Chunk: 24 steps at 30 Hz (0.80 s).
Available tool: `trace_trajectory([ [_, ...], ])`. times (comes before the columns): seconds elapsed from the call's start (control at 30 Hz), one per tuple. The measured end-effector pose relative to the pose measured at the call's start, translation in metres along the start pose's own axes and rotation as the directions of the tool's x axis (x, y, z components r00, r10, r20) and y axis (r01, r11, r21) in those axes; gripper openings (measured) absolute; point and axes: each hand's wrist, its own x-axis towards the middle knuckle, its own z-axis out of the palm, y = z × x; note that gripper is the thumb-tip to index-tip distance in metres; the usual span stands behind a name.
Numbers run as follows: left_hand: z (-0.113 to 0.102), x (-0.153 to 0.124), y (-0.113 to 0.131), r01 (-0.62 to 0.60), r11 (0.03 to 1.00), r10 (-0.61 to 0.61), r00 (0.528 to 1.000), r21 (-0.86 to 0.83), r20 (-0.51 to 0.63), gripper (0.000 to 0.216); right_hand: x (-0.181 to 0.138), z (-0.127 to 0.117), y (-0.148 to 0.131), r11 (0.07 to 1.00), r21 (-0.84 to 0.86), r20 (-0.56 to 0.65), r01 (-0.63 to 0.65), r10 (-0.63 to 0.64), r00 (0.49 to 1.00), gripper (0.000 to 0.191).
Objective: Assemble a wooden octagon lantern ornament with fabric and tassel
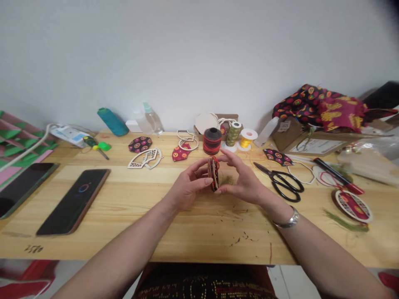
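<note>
Over the middle of the wooden table (149, 232), a small round ornament (213, 174) of wood and patterned fabric is held edge-on. My left hand (191, 185) grips it from the left, thumb on the near face. From the right, my right hand (238, 176) closes on its rim with thumb below and fingers above. Red cord shows at its top, and an olive tassel (229, 180) hangs behind it. A finished-looking oval ornament (353, 205) with red fabric and a green tassel lies at the right.
Black-handled scissors (285, 182) lie right of my hands. Behind stand a red-black thread spool (212, 141), a green spool (233, 133) and a yellow spool (247, 139). Wooden cutouts (146, 159) and fabric pieces (140, 144) lie back left. A phone (75, 201) is at left, a cardboard box (289, 137) back right.
</note>
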Motion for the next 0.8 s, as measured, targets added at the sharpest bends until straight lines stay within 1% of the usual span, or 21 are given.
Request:
trace_trajectory([
  [0.33, -0.0017, -0.0002, -0.001, 0.019, 1.0, -0.019, 1.0, 0.002, 0.017, 0.049, -0.0013, -0.0011, 0.0013, 0.998, -0.054, 0.006, 0.024, -0.024, 1.0, 0.096],
  [0.57, -0.0005, 0.0005, -0.0003, 0.036, 0.999, -0.035, 0.999, -0.035, 0.022, 0.047, -0.0007, 0.0003, 0.0019, 0.999, -0.049, -0.004, 0.018, -0.018, 1.0, 0.094],
  [0.67, -0.0007, 0.001, -0.0009, 0.035, 0.998, -0.033, 0.999, -0.045, 0.037, 0.047, 0.0007, 0.0004, 0.0018, 0.999, -0.047, -0.001, 0.015, -0.015, 1.0, 0.089],
  [0.8, -0.0024, 0.0007, -0.0023, 0.042, 0.998, -0.039, 0.997, -0.044, 0.059, 0.049, 0.0024, -0.0005, 0.0016, 0.998, -0.046, 0.003, 0.044, -0.044, 0.999, 0.083],
])
